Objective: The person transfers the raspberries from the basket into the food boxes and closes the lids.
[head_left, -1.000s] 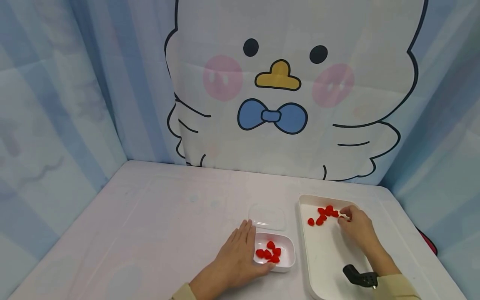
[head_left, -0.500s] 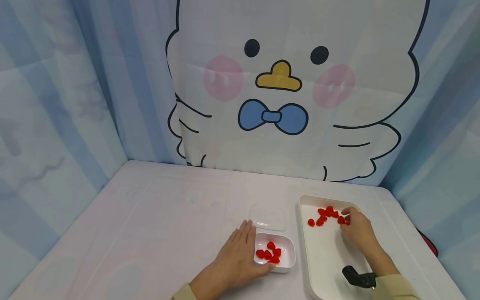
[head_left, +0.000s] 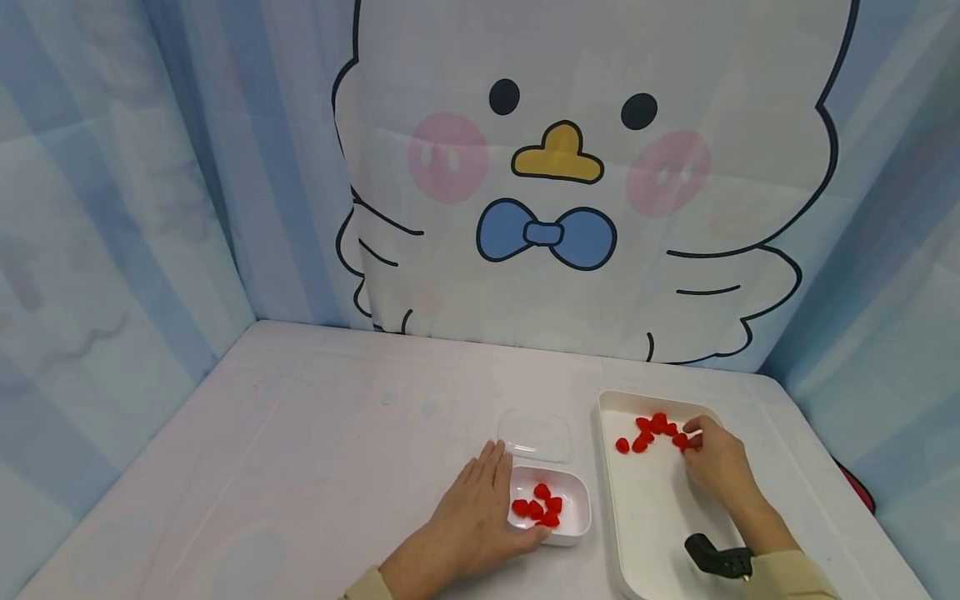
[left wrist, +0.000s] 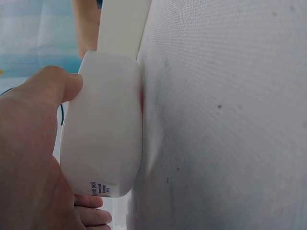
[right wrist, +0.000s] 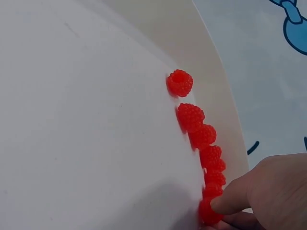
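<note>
Left hand [head_left: 474, 510] straight-fingered against one box [head_left: 575, 502], five-plus raspberries [head_left: 536, 509] inside; right hand [head_left: 717, 462] pinches one red berry [right wrist: 206, 214], one tray [head_left: 651, 508].

Left hand [head_left: 476, 510], six o'clock: against white box [head_left: 574, 510] | right hand [head_left: 720, 467], four o'clock: pinching red berry [head_left: 688, 449] in white tray [head_left: 652, 517]

The head view looks forward and down; 2 close wrist views share its box [head_left: 576, 505] (left) and tray [head_left: 648, 517] (right).

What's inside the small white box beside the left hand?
At least five red berries lie in the small white box; the left hand covers its near-left corner, hiding whatever lies there.
</note>
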Available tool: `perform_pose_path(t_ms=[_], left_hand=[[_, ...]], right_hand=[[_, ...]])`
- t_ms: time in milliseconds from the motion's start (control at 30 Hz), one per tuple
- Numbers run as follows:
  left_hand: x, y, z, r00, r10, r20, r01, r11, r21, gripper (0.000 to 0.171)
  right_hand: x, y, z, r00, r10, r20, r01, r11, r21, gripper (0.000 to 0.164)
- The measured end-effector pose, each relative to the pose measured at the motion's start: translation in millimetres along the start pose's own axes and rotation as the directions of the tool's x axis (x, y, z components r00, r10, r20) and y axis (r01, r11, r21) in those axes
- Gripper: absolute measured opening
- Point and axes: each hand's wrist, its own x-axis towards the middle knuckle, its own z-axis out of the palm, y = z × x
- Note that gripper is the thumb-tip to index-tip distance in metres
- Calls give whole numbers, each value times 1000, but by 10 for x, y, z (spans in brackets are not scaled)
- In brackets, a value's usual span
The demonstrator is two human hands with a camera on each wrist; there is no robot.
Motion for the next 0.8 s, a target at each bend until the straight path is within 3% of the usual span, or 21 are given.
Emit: perform_pose_path(t_ms=[200, 467, 800], left_hand=[[3, 1, -1, 1000, -9, 9, 9, 1000, -12, 104], [4, 0, -1, 1000, -10, 5, 10, 1000, -5, 104], [0, 6, -8, 1000, -9, 8, 9, 1000, -5, 104]], right_hand=[[-23, 5, 6, 1000, -19, -19, 19, 1000, -13, 27], [-17, 3, -11, 1000, 11, 23, -11, 1000, -7, 34], [-64, -15, -21, 1000, 12, 2, -12, 1000, 9, 33]])
